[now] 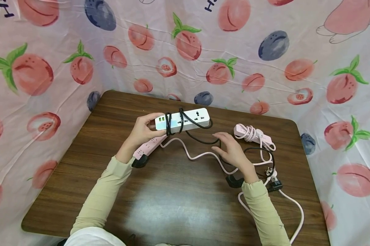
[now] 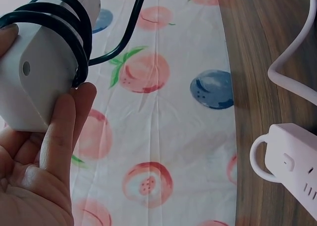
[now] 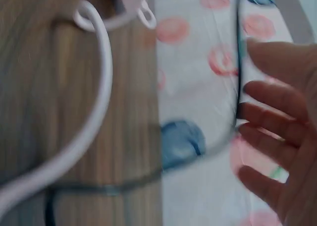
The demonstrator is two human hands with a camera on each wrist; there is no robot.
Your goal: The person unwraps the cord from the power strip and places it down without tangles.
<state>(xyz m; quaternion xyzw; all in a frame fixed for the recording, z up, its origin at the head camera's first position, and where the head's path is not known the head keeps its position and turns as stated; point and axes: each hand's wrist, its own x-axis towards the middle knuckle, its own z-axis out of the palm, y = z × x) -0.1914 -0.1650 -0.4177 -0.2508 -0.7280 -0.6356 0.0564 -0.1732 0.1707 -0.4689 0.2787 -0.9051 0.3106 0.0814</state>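
Observation:
My left hand [image 1: 143, 128] grips one end of a white power strip [image 1: 175, 123], holding it up over the table. Black cord [image 2: 78, 52] loops several times around the strip near that hand, and its free length trails off toward the right. Fingers spread and slightly bent, my right hand [image 1: 232, 150] is beside this trailing cord. In the right wrist view, the black cord [image 3: 239, 62] passes right at the fingertips, which are not curled round it.
Behind my left hand lies a pink power strip [image 1: 149, 147]. A second pink strip [image 1: 266, 139], wrapped in its own cord, is at the back right. Pink cord [image 1: 200, 157] snakes across the brown table [image 1: 111, 191]. Black plugs [image 1: 275, 185] lie near my right forearm. Fruit-patterned cloth [image 1: 185, 75] hangs behind.

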